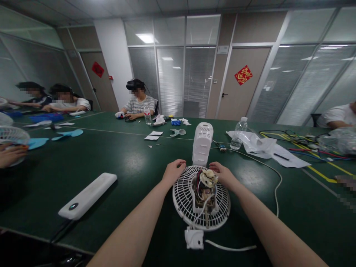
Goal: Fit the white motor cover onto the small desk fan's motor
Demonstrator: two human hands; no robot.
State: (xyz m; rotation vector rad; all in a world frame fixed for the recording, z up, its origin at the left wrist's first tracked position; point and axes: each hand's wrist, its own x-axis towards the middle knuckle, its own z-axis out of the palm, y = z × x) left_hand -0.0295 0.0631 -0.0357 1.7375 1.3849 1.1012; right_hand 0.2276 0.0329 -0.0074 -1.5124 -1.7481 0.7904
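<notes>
Fan grille: lying on the table (125,159) directly before the person, its white slatted disc (182,189) bearing the motor unit.
Motor unit: sitting uncovered at the centre, wires showing (205,193).
White casing: standing upright just beyond the far rim, apart from the motor unit (202,142).
Small white part: lying by the near rim, a wire leading toward it (194,238).
Progress: exposing of the motor is appearing done; casing and motor are standing unjoined; the wiring's completeness is impossible to tell.
Left hand: hovering by the far-left rim (174,171), fingers curving loosely, seemingly gripping nothing.
Right hand: reaching by the far-right rim (221,173), fingers parting, seemingly gripping nothing; contact uncertain.
White device: lying farther left (88,196).
Water bottle: standing beyond the right hand (239,133).
Co-worker: sitting across the table (140,104).
</notes>
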